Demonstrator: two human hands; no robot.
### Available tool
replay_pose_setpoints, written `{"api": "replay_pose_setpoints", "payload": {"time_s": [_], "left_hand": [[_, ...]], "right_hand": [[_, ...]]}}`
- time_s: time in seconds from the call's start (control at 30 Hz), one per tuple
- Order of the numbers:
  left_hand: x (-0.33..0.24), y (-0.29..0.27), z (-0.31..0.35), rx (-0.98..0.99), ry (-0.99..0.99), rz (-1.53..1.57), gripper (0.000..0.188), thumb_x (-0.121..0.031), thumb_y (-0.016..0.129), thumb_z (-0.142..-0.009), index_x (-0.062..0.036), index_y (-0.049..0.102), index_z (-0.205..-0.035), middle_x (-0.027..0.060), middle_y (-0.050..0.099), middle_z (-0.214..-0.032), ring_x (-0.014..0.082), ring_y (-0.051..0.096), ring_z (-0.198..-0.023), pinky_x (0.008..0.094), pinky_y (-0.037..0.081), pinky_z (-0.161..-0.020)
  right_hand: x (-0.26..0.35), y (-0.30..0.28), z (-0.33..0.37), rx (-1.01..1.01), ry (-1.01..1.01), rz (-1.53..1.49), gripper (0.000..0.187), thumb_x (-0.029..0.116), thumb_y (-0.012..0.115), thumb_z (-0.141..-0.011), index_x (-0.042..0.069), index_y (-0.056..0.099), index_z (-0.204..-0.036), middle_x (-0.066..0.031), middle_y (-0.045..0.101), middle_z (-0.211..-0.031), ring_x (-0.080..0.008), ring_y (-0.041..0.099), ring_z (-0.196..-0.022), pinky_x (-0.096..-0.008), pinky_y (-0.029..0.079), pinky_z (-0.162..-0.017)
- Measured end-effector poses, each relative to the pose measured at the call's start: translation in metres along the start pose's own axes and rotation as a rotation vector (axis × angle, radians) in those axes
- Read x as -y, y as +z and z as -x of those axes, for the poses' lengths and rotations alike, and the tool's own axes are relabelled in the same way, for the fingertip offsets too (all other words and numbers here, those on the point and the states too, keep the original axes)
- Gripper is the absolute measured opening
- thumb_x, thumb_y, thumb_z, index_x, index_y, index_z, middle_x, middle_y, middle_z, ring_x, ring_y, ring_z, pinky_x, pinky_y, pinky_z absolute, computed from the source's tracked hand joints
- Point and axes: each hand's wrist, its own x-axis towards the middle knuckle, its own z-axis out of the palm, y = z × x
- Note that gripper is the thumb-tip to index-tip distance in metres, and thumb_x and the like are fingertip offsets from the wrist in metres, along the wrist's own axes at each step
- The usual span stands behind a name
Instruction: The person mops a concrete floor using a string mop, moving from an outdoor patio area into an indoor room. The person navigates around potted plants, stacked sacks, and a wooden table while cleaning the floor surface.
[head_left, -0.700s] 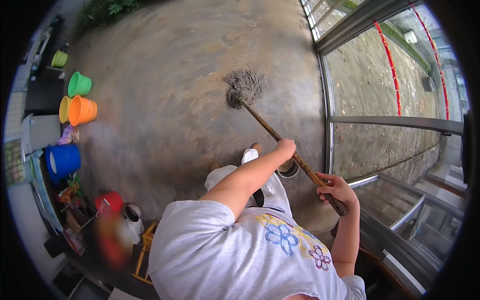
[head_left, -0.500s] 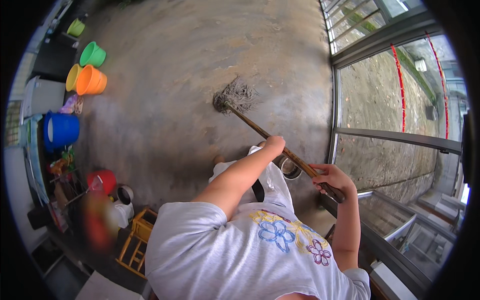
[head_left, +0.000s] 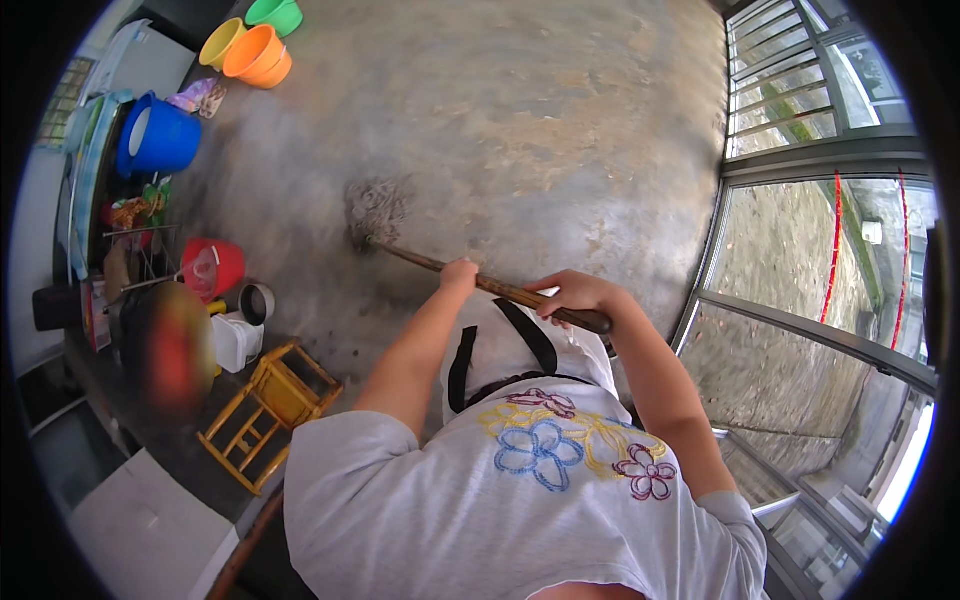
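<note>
Both my hands are closed around the wooden handle of a mop. My left hand grips it partway down the shaft, nearer the strands. Closer to my body, my right hand holds it just short of the thick dark end, which sticks out past the fingers. The grey string mop head lies on the concrete floor, ahead and to the left of me, slightly blurred. From there the handle slants back toward my right side.
Along the left stand blue, orange, yellow, green and red buckets. A yellow wooden chair is at the lower left, near a white plastic container. Framed glass panels line the right side.
The mop head has shifted left across the floor, and both hands have moved left with the handle. The view has turned, so the buckets sit higher and the chair shows more fully.
</note>
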Motion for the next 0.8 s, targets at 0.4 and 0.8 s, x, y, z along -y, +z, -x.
{"api": "replay_pose_setpoints", "payload": {"time_s": [0.4, 0.8], "left_hand": [[-0.097, -0.010, 0.056, -0.028, 0.037, -0.079, 0.015, -0.007, 0.054, -0.075, -0.0080, 0.067, -0.082, 0.0142, 0.061, -0.096, 0.0323, 0.060, -0.091, 0.0417, 0.050, -0.073], [-0.434, 0.070, 0.006, 0.062, 0.607, -0.104, 0.007, -0.010, 0.058, -0.072, -0.0124, 0.064, -0.075, 0.0116, 0.059, -0.089, 0.0314, 0.060, -0.084, 0.0426, 0.048, -0.070]], "right_hand": [[-0.046, -0.052, 0.031, 0.062, -0.011, 0.032, 0.060, 0.004, 0.063, -0.073, -0.001, 0.043, -0.129, -0.0084, 0.059, -0.072, -0.0136, 0.055, -0.055, -0.0262, 0.047, -0.048], [-0.211, -0.178, 0.287, -0.341, 0.058, -0.181, 0.059, 0.003, 0.063, -0.072, 0.003, 0.047, -0.129, -0.0047, 0.056, -0.062, -0.0098, 0.051, -0.049, -0.0253, 0.041, -0.044]]}}
